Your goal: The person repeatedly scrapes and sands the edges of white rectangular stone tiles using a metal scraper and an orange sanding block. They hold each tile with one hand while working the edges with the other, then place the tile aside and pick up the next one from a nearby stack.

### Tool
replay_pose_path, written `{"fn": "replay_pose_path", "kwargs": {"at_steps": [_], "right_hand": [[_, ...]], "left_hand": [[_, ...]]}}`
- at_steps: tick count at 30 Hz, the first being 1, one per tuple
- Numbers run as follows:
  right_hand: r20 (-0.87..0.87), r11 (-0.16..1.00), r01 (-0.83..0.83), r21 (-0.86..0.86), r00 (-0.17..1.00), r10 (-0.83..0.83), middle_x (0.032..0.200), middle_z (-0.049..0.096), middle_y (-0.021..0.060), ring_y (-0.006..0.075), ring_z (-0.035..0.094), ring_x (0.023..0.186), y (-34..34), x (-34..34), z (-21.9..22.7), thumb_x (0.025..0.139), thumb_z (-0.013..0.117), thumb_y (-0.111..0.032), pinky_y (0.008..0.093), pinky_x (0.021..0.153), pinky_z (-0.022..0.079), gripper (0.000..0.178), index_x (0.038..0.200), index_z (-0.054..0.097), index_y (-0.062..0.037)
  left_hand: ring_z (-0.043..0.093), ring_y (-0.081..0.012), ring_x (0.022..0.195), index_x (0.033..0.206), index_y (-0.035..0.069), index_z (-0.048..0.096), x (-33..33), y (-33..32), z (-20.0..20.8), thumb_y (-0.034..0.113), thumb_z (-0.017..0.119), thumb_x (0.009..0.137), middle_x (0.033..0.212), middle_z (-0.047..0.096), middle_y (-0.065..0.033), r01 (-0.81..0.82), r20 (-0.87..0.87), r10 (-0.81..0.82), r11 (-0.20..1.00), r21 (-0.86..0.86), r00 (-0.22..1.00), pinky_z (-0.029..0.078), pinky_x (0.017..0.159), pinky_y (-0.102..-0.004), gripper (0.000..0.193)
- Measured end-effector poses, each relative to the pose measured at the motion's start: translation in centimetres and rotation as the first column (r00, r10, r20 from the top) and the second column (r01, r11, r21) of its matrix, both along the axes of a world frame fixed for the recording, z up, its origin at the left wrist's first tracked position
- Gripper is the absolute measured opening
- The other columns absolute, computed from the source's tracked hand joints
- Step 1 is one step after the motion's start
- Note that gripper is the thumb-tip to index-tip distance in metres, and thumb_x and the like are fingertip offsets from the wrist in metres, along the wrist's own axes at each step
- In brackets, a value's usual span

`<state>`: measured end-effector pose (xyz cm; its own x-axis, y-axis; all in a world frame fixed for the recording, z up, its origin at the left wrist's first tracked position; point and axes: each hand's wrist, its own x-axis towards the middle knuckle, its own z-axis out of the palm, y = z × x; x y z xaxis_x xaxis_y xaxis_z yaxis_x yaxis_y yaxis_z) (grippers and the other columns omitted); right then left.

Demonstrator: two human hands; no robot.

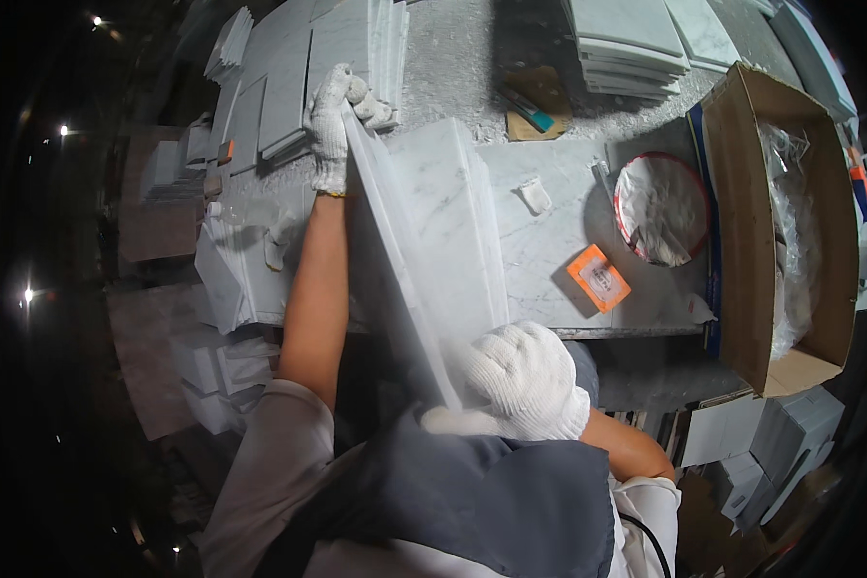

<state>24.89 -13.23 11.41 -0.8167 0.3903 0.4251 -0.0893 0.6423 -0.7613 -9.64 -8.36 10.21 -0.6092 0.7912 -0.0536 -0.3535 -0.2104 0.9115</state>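
Note:
A pale grey-veined marble tile [395, 241] stands tilted on edge, its long side running from far to near. My left hand [332, 120], in a white knitted glove, is closed around its far top corner. At the near end my right hand [525, 380], gloved the same way, is wrapped at the tile's lower corner, close to my body. Its fingertips are partly hidden, and a pale blur lies beside them. More marble tiles [458, 212] lean in a row just right of the held one.
On the marble-topped bench [549, 241] lie an orange box [598, 278], a red-rimmed round container [660, 207] and a white scrap [535, 196]. A cardboard box [742, 231] with clear plastic stands at right. Tile stacks [626, 39] sit at the back. A teal-ended brush [532, 113] lies on cardboard.

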Motion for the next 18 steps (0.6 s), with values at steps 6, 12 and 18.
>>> {"fn": "replay_pose_path", "kwargs": {"at_steps": [6,12,18], "right_hand": [[-0.016,0.927,-0.223,-0.302,0.973,0.229,0.096,0.069,0.013,0.0359,0.066,0.085,0.9,0.3,-0.5,0.076,0.075,-0.062,0.0431,0.077,0.051,0.076,0.124,0.064,-0.0041],[-0.034,0.996,-0.041,-0.077,0.999,0.038,0.127,0.06,0.0178,0.0393,0.062,0.104,2.5,-2.4,1.0,0.083,0.066,-0.064,0.0468,0.085,0.051,0.072,0.133,0.061,-0.0124],[0.048,0.99,-0.074,0.122,0.996,0.069,0.142,0.053,0.0211,0.0482,0.054,0.126,3.2,-6.3,2.2,0.085,0.061,-0.068,0.053,0.103,0.045,0.072,0.138,0.059,-0.0189]], "left_hand": [[0.037,-0.0101,0.052,0.074,0.016,0.043,-0.3,-0.6,-0.2,0.028,0.055,0.103,0.064,0.038,0.0047,-0.02,0.001,0.02,0.999,0.036,1.0,0.037,0.05,-0.0287,0.034],[0.035,-0.0107,0.049,0.068,0.015,0.042,-0.6,-1.3,0.4,0.033,0.051,0.106,0.057,0.039,0.0029,0.042,0.042,-0.044,0.998,0.037,0.998,0.035,0.052,-0.0283,0.042],[0.034,-0.0121,0.053,0.068,0.018,0.037,0.0,-1.1,0.3,0.039,0.053,0.102,0.059,0.036,0.0029,0.089,-0.006,-0.089,0.996,0.022,0.996,0.035,0.053,-0.0295,0.044]]}}
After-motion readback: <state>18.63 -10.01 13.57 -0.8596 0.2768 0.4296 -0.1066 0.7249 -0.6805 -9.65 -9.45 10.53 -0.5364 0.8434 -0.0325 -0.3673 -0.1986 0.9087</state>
